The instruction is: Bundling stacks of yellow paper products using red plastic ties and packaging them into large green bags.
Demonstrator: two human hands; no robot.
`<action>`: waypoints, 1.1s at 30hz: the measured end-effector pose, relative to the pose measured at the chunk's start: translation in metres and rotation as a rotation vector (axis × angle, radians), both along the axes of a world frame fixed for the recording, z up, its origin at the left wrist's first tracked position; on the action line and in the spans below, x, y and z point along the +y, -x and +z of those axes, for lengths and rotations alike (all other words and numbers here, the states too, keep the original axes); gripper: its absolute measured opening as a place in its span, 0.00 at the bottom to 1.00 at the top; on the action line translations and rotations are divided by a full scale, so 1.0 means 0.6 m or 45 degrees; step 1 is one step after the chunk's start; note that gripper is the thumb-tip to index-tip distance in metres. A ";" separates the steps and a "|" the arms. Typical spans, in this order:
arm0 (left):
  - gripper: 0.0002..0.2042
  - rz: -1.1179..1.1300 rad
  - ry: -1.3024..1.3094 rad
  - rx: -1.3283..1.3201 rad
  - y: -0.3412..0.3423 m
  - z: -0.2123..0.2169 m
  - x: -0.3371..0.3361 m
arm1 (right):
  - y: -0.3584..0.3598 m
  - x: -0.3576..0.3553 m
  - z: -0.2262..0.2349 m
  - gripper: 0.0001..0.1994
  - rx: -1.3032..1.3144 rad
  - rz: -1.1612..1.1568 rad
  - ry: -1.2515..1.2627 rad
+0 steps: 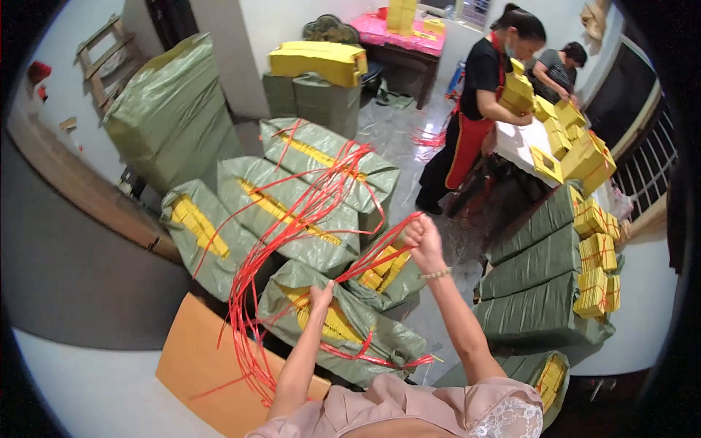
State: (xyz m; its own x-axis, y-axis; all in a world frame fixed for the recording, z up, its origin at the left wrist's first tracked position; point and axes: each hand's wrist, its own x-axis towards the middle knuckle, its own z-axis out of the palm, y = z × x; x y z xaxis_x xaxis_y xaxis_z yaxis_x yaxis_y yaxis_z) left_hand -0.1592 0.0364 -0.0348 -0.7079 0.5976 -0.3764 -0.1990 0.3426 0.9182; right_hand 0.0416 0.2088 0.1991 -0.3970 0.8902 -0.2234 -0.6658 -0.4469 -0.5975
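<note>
Red plastic strips (257,269) run in a long loose bundle over the sacks, and one end of it is stretched between my two hands. My right hand (423,239) is raised, its fist closed round the end of the strips. Lower and to the left, my left hand (321,294) is closed on the same bundle. Under my left hand lies a green woven sack (398,337), its mouth partly open on yellow packets (337,326). More red strips lie across that sack's near side.
Other green sacks (244,191) with yellow packets lie ahead. An orange-brown board (197,358) is at lower left. More sacks (529,303) stand at right, yellow bundles (597,252) beside them. Two people work at a table (522,142) with yellow boxes.
</note>
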 end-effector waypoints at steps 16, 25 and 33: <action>0.34 -0.128 0.308 0.159 0.031 -0.037 -0.044 | -0.035 -0.171 0.176 0.10 -0.073 0.105 -0.307; 0.29 -0.105 0.539 0.036 0.011 0.049 -0.061 | -0.051 -0.305 0.190 0.09 0.052 0.504 -0.145; 0.26 -0.282 0.377 0.200 0.033 0.010 -0.072 | -0.082 -0.313 0.205 0.10 -0.106 0.469 -0.229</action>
